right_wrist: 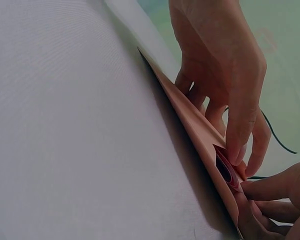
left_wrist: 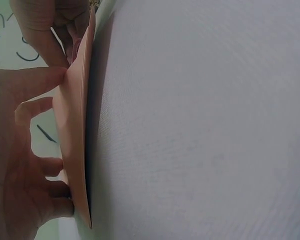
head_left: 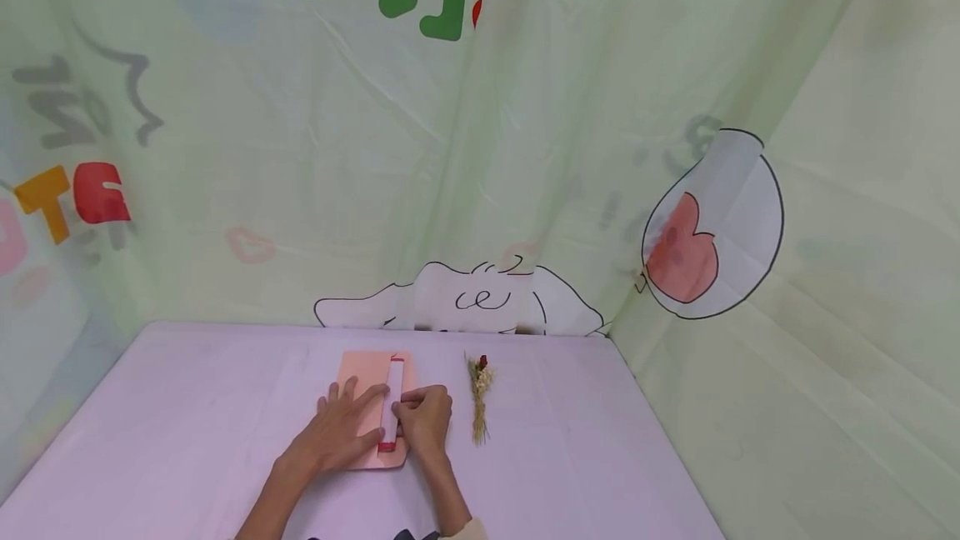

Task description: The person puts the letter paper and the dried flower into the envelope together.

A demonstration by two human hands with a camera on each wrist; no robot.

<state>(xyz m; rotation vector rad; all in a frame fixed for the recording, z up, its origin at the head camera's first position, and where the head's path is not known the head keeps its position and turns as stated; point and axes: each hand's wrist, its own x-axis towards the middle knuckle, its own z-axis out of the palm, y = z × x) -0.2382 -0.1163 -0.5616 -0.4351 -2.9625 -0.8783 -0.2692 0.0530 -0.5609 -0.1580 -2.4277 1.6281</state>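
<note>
A pink card lies on the table, its edge slightly raised in both wrist views. Along its right part runs a white paper strip with red ends; the right wrist view shows its near end as a curled, layered dark-red edge. My left hand spreads over the card, forefinger and thumb tips touching the strip's left side, other fingers on the pink surface. From the right, my right hand pinches the strip's right edge between thumb and curled fingers.
A small bunch of dried flowers with a dark red bloom lies right of my right hand. The table has a pale lilac cover. Printed curtains hang behind it and at the sides.
</note>
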